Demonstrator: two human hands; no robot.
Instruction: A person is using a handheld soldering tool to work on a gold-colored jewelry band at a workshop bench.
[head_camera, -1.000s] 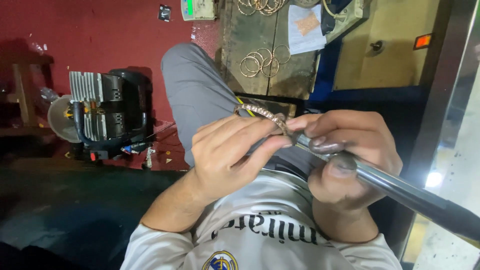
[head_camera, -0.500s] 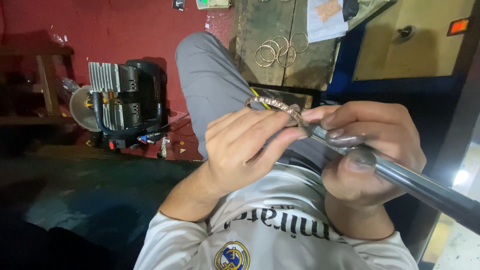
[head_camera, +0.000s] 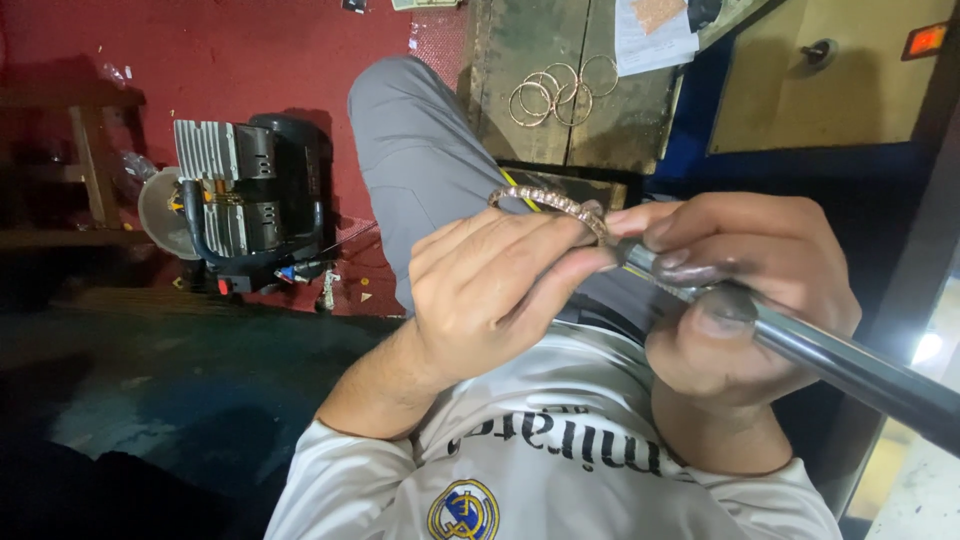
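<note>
My left hand pinches a thin copper-coloured bangle set with a row of small stones and holds it above my lap. My right hand is wrapped around a dark metal rod that runs off to the lower right. The rod's tip meets the bangle where the fingertips of both hands come together. The exact contact point is hidden by my fingers. Below the hands are my grey trouser leg and white shirt.
Several plain wire bangles lie on a worn wooden bench ahead, next to a sheet of paper. A small black motor unit with metal fins stands on the red floor at left, near a wooden stool.
The view has shifted a little, so the hands sit slightly lower and to the right. Both hands keep their grip on the bangle and the rod.
</note>
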